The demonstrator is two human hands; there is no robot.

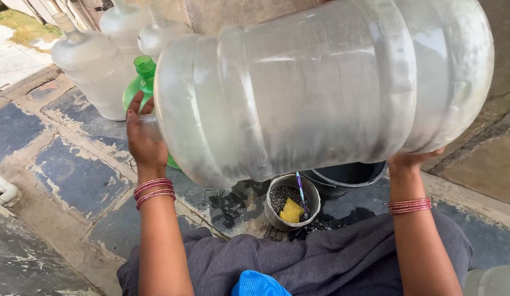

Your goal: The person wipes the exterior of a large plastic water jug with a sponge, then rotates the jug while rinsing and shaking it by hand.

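On the stone floor point(74, 175), far left: three clear jugs point(93, 66) stood upright, a green bottle point(141, 82) just beside them. Left hand point(142, 137): fingers spread and pressed over the mouth end of the big jug point(320, 87), seemingly so the opening is covered. Big jug: held on its side, above the lap, between both hands. Below it: a steel bowl point(277, 214) holding dark grit, a yellow sponge point(291, 211) and a brush; a black bucket point(351, 174) just behind. Right hand point(411, 160): cupped under the base, bearing the weight.
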